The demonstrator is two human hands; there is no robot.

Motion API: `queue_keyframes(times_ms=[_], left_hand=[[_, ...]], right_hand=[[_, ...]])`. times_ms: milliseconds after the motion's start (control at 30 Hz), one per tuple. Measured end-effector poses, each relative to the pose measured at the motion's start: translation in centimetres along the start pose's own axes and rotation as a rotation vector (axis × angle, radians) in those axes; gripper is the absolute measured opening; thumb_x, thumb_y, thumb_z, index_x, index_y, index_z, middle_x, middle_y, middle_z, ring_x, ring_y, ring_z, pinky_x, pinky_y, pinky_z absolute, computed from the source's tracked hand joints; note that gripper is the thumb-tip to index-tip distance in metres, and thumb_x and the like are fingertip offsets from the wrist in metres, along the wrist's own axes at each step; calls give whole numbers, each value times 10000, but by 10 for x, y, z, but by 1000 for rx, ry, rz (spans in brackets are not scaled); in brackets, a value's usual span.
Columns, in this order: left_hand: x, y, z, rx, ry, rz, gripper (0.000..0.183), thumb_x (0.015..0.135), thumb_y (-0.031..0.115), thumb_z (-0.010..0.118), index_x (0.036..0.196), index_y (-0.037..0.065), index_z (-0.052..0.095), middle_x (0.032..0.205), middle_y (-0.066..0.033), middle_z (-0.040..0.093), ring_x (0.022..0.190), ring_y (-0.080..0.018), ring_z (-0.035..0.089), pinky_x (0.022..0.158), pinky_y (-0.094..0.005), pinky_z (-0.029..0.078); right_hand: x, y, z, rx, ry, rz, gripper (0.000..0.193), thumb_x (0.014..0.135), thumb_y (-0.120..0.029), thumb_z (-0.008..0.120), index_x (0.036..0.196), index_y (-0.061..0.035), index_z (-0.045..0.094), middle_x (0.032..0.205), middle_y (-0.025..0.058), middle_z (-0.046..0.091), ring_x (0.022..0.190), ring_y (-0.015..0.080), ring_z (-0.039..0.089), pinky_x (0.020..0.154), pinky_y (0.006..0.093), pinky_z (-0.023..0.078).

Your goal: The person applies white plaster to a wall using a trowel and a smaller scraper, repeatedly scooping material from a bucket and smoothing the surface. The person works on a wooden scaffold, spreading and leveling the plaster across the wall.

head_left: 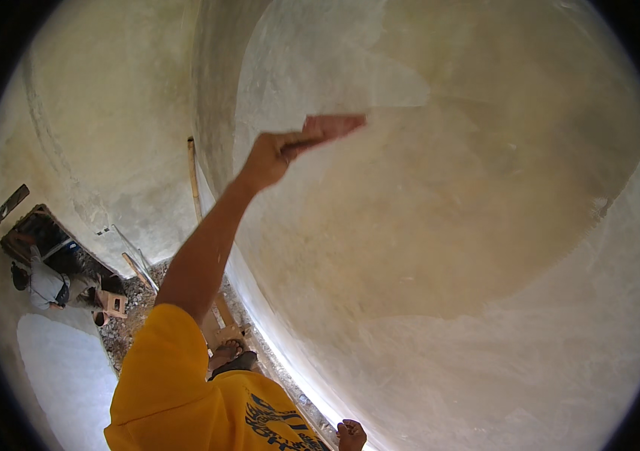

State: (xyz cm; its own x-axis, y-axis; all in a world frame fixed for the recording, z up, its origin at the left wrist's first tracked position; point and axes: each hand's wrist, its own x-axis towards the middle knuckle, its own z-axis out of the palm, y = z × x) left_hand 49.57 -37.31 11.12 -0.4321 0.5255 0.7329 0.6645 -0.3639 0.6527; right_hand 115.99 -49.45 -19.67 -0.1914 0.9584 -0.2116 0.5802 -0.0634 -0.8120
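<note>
My left hand [266,160] is raised on an outstretched arm and closed round the handle of a flat, reddish tool [335,125]. Its broad end points right, towards the wall [425,225]. Blur hides whether it is a brush or a scraper, and I cannot tell if it touches the surface. A large tan, darker patch covers the wall's middle, with paler grey areas round it. Low in the view, my right hand [351,434] is near the wall with its fingers curled. What it holds, if anything, is hidden.
At the far left another person [48,282] bends by a dark opening [53,233], near a tan crate [113,304]. A bamboo pole [194,177] leans in the corner. My foot [226,352] is on boards beside the wall, with rubble [136,301] on the ground beyond.
</note>
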Motion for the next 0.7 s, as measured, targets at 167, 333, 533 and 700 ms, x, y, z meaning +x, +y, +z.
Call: queue_keyframes(times_ms=[167,333,533,700], left_hand=[[-115,-7,64,-67,-130,-148,571,834,-188,556,1300,109,699,1266,-121,713,1177,-218,691,1024,-289,516],[-152,10,73,-40,156,-366,289,1020,23,561,1265,34,714,1003,-94,754,896,-112,646,907,-281,515],[-37,33,80,228,624,-73,355,964,43,612,1308,93,680,818,-183,693,630,-302,627,615,-386,511],[-63,78,134,232,467,-2,509,858,-68,610,1334,105,656,1120,-192,718,993,-355,715,825,-415,578]], right_hand=[[17,-6,-8,-40,35,-88,260,904,-170,744,1091,4,699,797,45,672,676,125,603,622,279,509],[31,-12,-26,127,68,-10,218,832,-87,757,1011,28,709,782,78,722,676,127,668,630,279,545],[18,-5,-45,8,98,-93,223,885,-151,747,1041,5,714,798,55,692,679,120,624,625,277,519],[-7,4,-39,-101,46,-123,267,921,-230,725,1057,-1,707,784,50,672,680,128,603,631,299,516]])
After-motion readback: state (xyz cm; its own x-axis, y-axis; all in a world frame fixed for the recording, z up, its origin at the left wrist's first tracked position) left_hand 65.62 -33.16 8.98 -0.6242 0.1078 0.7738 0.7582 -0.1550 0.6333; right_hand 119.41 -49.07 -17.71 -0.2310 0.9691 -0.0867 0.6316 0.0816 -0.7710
